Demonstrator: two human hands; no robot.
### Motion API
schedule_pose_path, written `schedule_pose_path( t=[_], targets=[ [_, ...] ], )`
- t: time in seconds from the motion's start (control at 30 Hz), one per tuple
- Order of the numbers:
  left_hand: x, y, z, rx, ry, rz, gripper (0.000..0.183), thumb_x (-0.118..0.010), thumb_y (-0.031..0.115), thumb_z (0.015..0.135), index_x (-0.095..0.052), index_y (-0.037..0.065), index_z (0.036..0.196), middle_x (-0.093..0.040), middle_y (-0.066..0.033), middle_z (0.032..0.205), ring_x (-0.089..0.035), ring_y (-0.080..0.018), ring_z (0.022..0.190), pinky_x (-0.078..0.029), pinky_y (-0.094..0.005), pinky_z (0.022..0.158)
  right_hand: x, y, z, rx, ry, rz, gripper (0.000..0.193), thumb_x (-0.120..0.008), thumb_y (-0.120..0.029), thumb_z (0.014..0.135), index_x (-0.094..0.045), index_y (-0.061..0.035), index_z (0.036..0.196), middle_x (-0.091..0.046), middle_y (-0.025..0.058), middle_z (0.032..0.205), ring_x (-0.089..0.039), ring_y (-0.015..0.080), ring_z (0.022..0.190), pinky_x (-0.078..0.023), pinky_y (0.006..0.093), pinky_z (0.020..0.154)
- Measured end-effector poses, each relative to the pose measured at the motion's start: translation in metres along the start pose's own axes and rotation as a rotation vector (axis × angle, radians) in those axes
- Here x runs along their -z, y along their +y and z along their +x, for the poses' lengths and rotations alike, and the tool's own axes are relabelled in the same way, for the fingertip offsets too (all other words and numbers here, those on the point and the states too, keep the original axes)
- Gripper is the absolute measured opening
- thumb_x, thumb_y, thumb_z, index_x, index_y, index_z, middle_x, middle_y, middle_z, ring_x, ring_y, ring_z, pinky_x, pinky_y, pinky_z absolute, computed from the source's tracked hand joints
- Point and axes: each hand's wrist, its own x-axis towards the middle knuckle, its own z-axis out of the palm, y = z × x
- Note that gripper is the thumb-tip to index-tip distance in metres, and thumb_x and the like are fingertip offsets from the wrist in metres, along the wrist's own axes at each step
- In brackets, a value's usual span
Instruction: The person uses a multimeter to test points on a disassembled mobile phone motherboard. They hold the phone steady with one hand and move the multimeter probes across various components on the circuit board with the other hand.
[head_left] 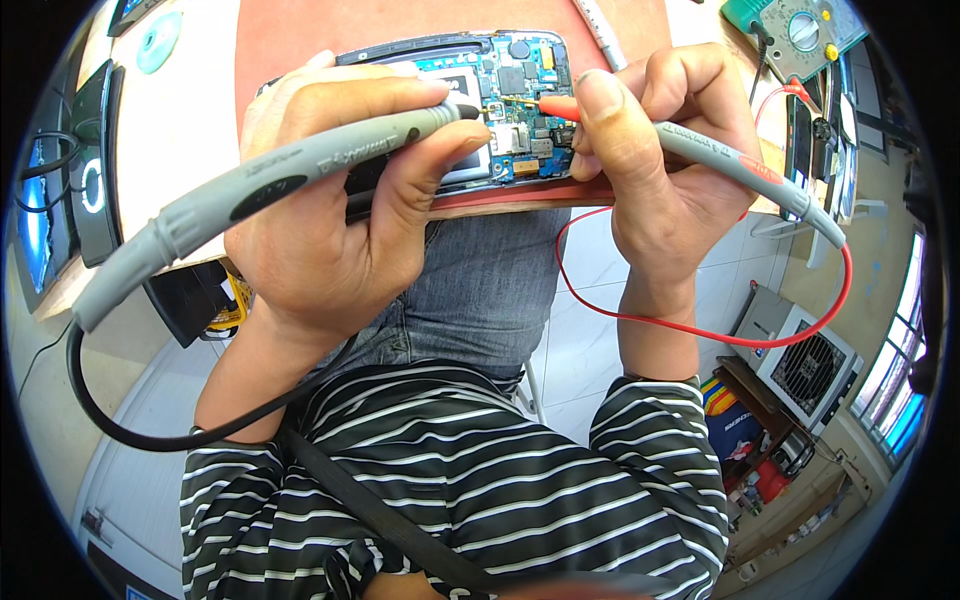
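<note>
An opened phone or tablet [400, 50] lies on the red mat, with its blue-green circuit board [518, 78] exposed. My left hand [310, 225] is closed around a grey test probe [205, 212] with a black lead. Its thin metal tip points at the middle of the board. From the other side, my right hand [665, 165] pinches a second test probe [735, 163], grey with a red front end and a red lead. Both tips sit close together over the board; whether they touch it I cannot tell. My left fingers hide part of the device's left side.
Beyond the device spreads the red mat [440, 15] on a wooden table. A marker-like pen [598, 30] lies behind my right hand. At the far right stands a green multimeter [800, 32]. The red lead [690, 332] loops over the tiled floor, and the black lead [150, 440] crosses my left forearm.
</note>
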Motion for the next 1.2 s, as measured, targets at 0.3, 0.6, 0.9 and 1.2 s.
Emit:
schedule_pose_path(
  t=[0.3,0.6,0.9,1.2],
  targets=[
    [0.000,0.002,0.000,0.027,0.002,0.013,0.020,-0.071,0.007,0.088,-0.067,-0.007,0.102,-0.069,-0.0134,0.102,-0.068,-0.0273,0.097,-0.046,-0.0462,0.099,-0.007,-0.017,0.003,-0.073,0.092,0.062,0.026,-0.066,0.001,0.088,-0.042,-0.0064,0.080,-0.056,0.0068,0.064,-0.052,0.0080,0.048,-0.047,0.0210,0.047],
    [-0.002,0.003,-0.001,0.037,0.022,-0.001,0.020,-0.071,0.007,0.088,-0.067,-0.008,0.101,-0.069,-0.0133,0.102,-0.068,-0.0255,0.096,-0.047,-0.0435,0.099,-0.005,-0.015,0.001,-0.074,0.137,0.056,0.025,-0.062,0.001,0.088,-0.040,-0.0070,0.079,-0.052,0.0051,0.062,-0.048,0.0081,0.045,-0.043,0.0210,0.041],
    [-0.001,0.003,0.000,0.013,0.005,0.023,0.021,-0.071,0.007,0.087,-0.067,-0.008,0.103,-0.069,-0.0130,0.102,-0.069,-0.0236,0.095,-0.048,-0.0408,0.099,0.001,-0.008,-0.003,-0.053,0.125,0.072,0.026,-0.063,0.001,0.088,-0.040,-0.0074,0.077,-0.052,0.0047,0.061,-0.047,0.0068,0.043,-0.044,0.0217,0.039],
    [-0.001,0.004,0.000,0.022,0.006,0.007,0.021,-0.071,0.007,0.087,-0.067,-0.008,0.102,-0.069,-0.0136,0.102,-0.068,-0.0242,0.096,-0.048,-0.0419,0.099,-0.001,-0.009,-0.002,-0.039,0.097,0.034,0.028,-0.062,0.000,0.090,-0.037,-0.0076,0.079,-0.048,0.0049,0.050,-0.045,0.0092,0.037,-0.041,0.0221,0.037]
  ],
)
